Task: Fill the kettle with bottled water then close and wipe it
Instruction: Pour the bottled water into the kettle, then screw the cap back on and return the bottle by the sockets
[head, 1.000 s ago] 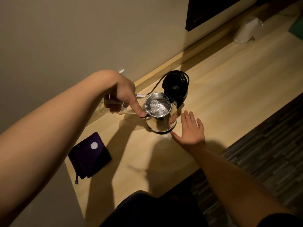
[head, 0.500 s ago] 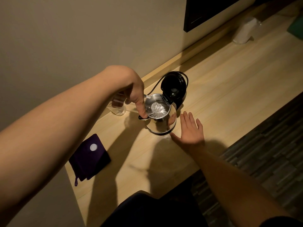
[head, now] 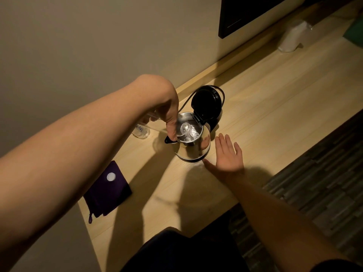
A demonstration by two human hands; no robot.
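The kettle (head: 193,148) stands on the surface (head: 275,95) near the wall (head: 78,46). Its steel body is upright and its black lid (head: 206,103) is tipped back open. Water glints inside the opening. A clear bottle (head: 184,130) lies nearly level above it. The neck is over the kettle's mouth, and the base (head: 141,132) points away toward the wall.

The left hand (head: 167,108) grasps the bottle from above with its fingers curled round the body. One fingertip reaches down just beside the kettle's black spout (head: 168,139). The right hand (head: 228,156) rests flat on the surface just beside the kettle, fingers straight and together, grasping nothing. Its thumb points at the kettle's base; whether it touches cannot be told.

A black cord (head: 185,102) runs from behind the kettle toward the wall. A folded purple cloth (head: 110,193) lies at the near left edge of the surface, well apart from the kettle, with a small white disc (head: 111,176) on it. A pale wrapped object (head: 292,38) stands far along the surface, below a dark panel (head: 245,12) on the wall. Dark striped floor (head: 324,183) shows to the right.
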